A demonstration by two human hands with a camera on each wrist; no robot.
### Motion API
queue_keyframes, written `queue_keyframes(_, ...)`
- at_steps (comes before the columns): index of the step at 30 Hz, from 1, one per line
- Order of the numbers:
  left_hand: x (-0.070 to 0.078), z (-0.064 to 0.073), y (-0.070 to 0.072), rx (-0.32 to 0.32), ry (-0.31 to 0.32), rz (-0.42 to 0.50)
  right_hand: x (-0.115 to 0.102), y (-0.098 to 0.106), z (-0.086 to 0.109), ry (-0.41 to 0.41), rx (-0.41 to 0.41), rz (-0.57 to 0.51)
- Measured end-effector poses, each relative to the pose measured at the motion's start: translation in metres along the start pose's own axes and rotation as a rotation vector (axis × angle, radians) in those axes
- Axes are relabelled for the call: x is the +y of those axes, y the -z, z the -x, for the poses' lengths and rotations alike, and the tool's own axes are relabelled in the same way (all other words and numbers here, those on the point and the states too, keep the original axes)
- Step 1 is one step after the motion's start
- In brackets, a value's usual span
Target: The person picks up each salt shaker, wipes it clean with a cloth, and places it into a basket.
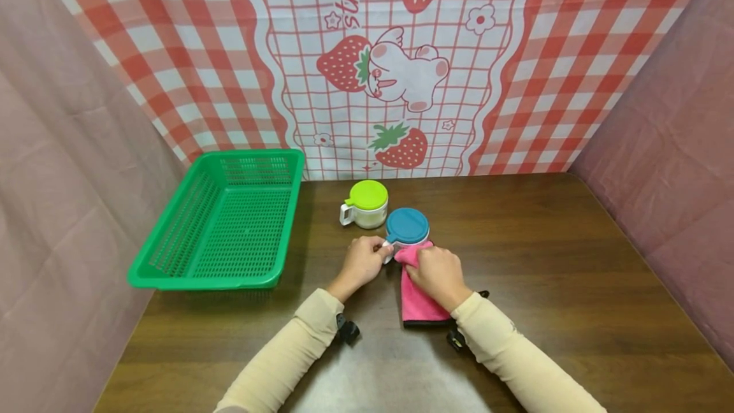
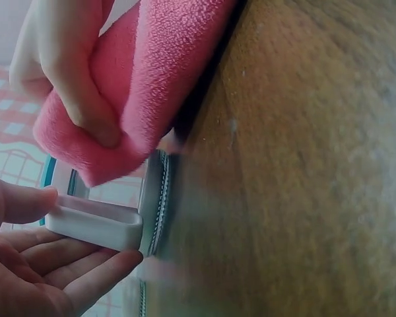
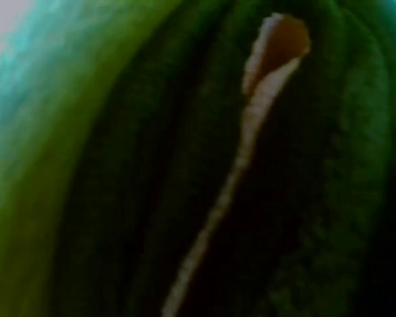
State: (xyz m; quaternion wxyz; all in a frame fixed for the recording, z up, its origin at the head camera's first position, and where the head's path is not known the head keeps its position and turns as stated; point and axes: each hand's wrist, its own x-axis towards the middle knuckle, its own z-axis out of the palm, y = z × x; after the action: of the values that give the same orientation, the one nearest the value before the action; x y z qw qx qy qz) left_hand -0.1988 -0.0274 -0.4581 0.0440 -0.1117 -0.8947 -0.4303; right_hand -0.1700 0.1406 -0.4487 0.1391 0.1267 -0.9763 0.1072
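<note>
A seasoning jar with a blue lid (image 1: 408, 226) stands on the wooden table in front of me. My left hand (image 1: 362, 263) pinches its white handle (image 2: 96, 228), thumb on one side and fingers on the other. My right hand (image 1: 440, 273) grips a pink towel (image 1: 417, 303) with a dark edge, bunched against the near side of the jar. The towel's lower part hangs down toward me and hides some of the jar. Dark, blurred greenish folds fill the right wrist view, and the hand does not show there.
A second jar with a lime-green lid (image 1: 369, 195) stands just behind and left of the blue one. At the left sits a green plastic basket (image 1: 278, 260) with slotted walls. A strawberry-patterned cloth (image 1: 516, 81) hangs along the table's back edge.
</note>
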Motion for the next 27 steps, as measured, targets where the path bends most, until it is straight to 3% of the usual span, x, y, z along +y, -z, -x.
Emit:
queue_keyframes(8, 0.001, -0.001, -0.001, -0.003, -0.001, -0.011, -0.002, -0.007, -0.007, -0.023, -0.151, 0.039)
queue_keyframes(17, 0.005, -0.001, -0.002, 0.016, 0.076, -0.012, 0.004, -0.001, -0.001, -0.008, -0.136, 0.029)
queue_keyframes(23, 0.004, 0.000, -0.004, 0.022, 0.100, 0.000, 0.014, 0.014, 0.006, -0.015, -0.123, 0.005)
queue_keyframes(27, 0.003, 0.000, -0.005, 0.020, 0.114, 0.017, 0.023, 0.025, 0.007, 0.022, -0.119, -0.007)
